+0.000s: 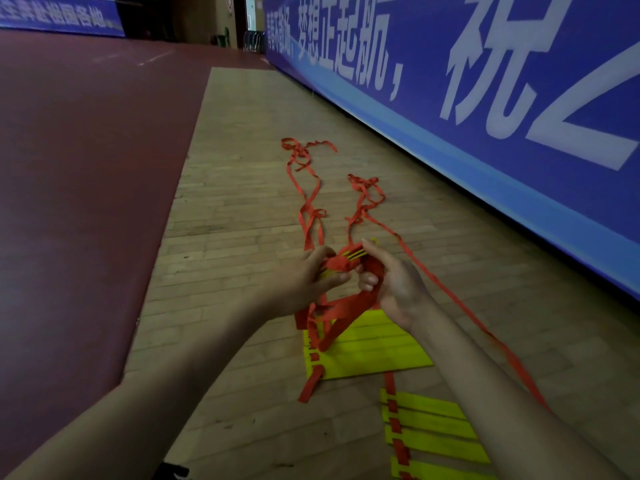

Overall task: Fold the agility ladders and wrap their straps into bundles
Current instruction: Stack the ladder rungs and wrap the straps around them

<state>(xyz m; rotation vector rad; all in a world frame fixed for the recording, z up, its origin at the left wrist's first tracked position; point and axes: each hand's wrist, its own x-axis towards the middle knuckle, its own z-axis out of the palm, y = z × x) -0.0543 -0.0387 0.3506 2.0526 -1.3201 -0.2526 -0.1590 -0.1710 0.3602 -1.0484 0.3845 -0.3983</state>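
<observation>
The left hand [310, 277] and the right hand [393, 284] meet near the centre and hold a bundle [346, 260] of yellow rungs above the floor [235, 220]. The fingers of the left hand are curled round its left end, where red strap [346, 308] is already wound some turns. The right hand grips the strap with curled fingers and thumb at the other end.

I judge that the wrapping of this bundle is begun but not finished. Long tails [300, 151] run from the hands toward 12 o'clock, tangled and knotted in places, and one more goes toward 4 o'clock. Just under the hands, at 6 o'clock, a flat ladder [374, 351] lies with its rungs gathered side by side and loose strap over it. At 5 o'clock more rungs [433, 434] lie flat, not bundled; I cannot tell if they belong to the same ladder. Most of the task seems left.

The floor is of pale wood strips. A dark red mat [86, 168] covers the side from 7 to 11 o'clock. A blue banner [502, 98] with white characters stands from 12 to 3 o'clock, near the tails
</observation>
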